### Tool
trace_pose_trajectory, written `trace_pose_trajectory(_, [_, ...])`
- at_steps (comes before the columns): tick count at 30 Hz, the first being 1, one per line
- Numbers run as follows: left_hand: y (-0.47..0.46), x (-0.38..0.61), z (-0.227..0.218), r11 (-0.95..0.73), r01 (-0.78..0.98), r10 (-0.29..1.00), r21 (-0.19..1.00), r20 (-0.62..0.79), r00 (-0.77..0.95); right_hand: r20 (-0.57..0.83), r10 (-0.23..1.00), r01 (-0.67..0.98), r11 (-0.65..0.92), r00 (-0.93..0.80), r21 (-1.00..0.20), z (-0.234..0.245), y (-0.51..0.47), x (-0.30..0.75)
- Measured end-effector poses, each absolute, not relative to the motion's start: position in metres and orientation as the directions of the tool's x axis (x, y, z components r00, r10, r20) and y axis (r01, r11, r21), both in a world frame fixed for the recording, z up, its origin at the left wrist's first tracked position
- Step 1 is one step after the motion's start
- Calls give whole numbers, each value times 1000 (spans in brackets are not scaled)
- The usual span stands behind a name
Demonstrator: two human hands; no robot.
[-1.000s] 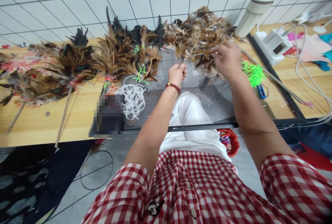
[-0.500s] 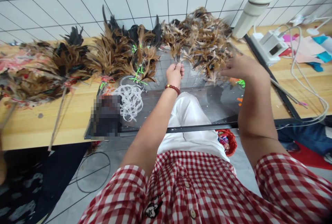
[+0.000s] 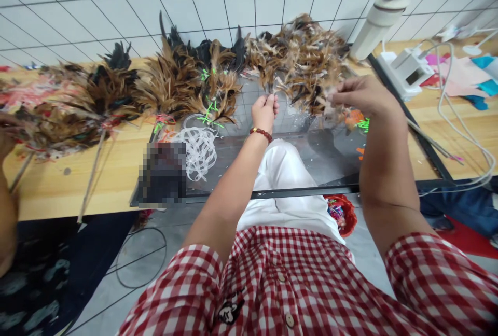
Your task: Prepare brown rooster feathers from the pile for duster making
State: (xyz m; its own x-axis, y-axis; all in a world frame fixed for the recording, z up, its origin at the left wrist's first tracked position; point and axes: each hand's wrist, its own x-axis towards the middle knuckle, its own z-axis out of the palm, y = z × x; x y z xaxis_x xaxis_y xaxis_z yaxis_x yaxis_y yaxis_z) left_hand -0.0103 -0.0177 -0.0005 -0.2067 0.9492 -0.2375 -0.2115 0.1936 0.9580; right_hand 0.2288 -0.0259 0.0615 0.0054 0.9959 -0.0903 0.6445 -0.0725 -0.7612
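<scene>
My left hand, with a red bead bracelet on the wrist, is closed round the quills of a small bunch of brown feathers held upright over the glass panel. My right hand is to its right, fingers pinched on a pale feather at the near edge of the loose feather heap. Both hands are above the glass, close to the heap.
Finished feather dusters on sticks lie along the wooden table to the left. A coil of clear plastic ties rests on the glass. Green ties, a white flask, a white device with cables. Another person's arm at far left.
My right hand has come down out of the feather heap and drawn back slightly with a feather pinched in it. The left hand has barely moved. A person's arm has appeared at far left.
</scene>
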Motion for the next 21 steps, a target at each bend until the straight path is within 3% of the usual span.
trace_pose_trajectory(3, [-20,-10,1,191,-248,954,950,-239,-179,-112,994,329,-103,-9,-939,51,-21,217])
trace_pose_trajectory(9, [-24,-11,6,231,-314,962,921,-263,-66,99,994,104,93,49,-990,29,-9,184])
trace_pose_trajectory(12, [-28,-12,7,339,-358,941,870,-318,118,248,960,104,235,130,-966,15,-3,168])
trace_pose_trajectory(15, [-33,-11,8,416,-380,901,826,-317,296,274,949,146,252,154,-956,1,-2,151])
trace_pose_trajectory(21, [-30,-5,2,300,-461,952,835,-231,201,226,960,118,208,167,-971,-3,-14,129])
